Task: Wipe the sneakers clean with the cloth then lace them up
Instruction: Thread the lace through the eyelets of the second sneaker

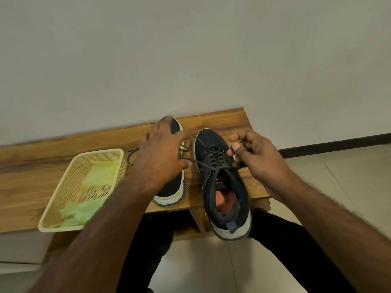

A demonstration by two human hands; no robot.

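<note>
Working at the laces of the right-hand sneaker [224,178], a dark knit shoe with a white sole lying on a wooden bench [211,121]. Long axis running away from the body: toe toward the wall, heel hanging past the bench's near edge. Left hand [163,153] hovering just left of this sneaker, fingers curled and pinching one strand of the lace [198,161]. Right hand [254,153] sitting just right of the sneaker's eyelets, fingers curled and pinching the other lace end near the tongue. Lace stretching taut across the top eyelets between the two hands, with a loose loop trailing off to the left. Second sneaker [175,187] lying immediately left of the first, parallel to it, mostly hidden beneath the left hand. Cream basket [63,199] resting further left again, holding the pale green cloth [99,172], apart from both hands. Judging by this, wiping appearing finished and lacing under way; both hands about equally close to the sneaker, likely pulling outward to either side for tightening next.
</note>
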